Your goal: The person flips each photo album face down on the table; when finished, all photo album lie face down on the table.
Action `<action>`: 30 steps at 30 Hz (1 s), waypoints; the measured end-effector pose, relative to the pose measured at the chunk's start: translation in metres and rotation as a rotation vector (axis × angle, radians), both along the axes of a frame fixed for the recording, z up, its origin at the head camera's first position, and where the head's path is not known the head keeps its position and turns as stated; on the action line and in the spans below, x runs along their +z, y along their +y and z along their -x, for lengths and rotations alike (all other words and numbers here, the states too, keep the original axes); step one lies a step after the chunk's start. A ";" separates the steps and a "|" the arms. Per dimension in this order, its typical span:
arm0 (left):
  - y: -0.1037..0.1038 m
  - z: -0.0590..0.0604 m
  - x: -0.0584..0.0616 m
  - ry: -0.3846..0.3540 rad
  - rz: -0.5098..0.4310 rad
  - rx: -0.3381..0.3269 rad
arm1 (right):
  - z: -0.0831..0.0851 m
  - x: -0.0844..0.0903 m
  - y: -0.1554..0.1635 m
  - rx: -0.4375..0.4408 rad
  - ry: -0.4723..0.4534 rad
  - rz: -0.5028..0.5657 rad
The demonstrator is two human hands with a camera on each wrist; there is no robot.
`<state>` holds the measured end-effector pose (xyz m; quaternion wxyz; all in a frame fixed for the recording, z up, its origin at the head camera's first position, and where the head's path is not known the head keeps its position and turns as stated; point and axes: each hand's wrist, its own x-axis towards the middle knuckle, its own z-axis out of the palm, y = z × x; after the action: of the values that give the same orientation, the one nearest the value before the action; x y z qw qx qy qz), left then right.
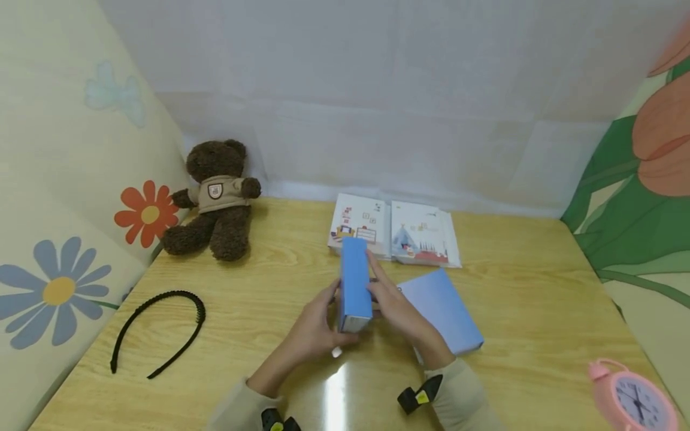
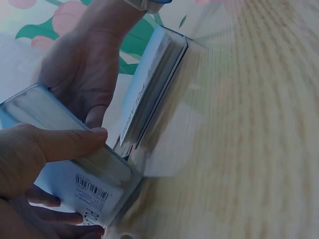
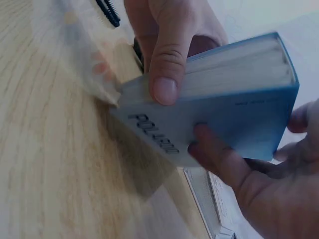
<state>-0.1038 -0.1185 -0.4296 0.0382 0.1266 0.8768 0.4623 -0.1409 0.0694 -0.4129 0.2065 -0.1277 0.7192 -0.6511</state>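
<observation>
A thick blue photo album (image 1: 356,278) stands on edge between both hands, its spine turned up. "POLAROID" is printed on one cover and a barcode on the other. My left hand (image 1: 315,326) grips it, thumb (image 2: 75,142) across the page edges and fingers spread over the barcode cover. On the opposite side my right hand (image 1: 399,308) holds the lettered cover, with fingers near the spine. A second blue album (image 1: 447,311) lies flat just beside the right hand.
Two illustrated white boxes or books (image 1: 358,218) lie at the back. A brown teddy bear (image 1: 218,197) leans at the back left, a black headband (image 1: 202,314) lies in front of it, and a pink alarm clock (image 1: 633,395) stands at the near right.
</observation>
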 end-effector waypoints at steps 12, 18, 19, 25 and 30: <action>-0.010 -0.009 0.002 0.111 0.483 0.005 | -0.007 -0.026 -0.002 -0.057 0.376 -0.613; -0.008 -0.005 0.009 0.124 0.563 -0.017 | -0.006 -0.025 0.002 -0.048 0.399 -0.650; -0.009 -0.003 0.013 0.115 0.587 -0.029 | -0.006 -0.023 0.003 -0.043 0.408 -0.651; -0.008 0.035 0.052 0.041 0.664 -0.136 | 0.004 0.011 0.029 -0.073 0.399 -0.615; 0.018 0.083 0.067 0.115 0.546 -0.181 | 0.044 0.034 0.069 -0.197 0.422 -0.705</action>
<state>-0.1864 -0.1002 -0.3622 0.0625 0.2153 0.9546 0.1961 -0.1853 0.1385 -0.3793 0.0225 -0.1106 0.9332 -0.3412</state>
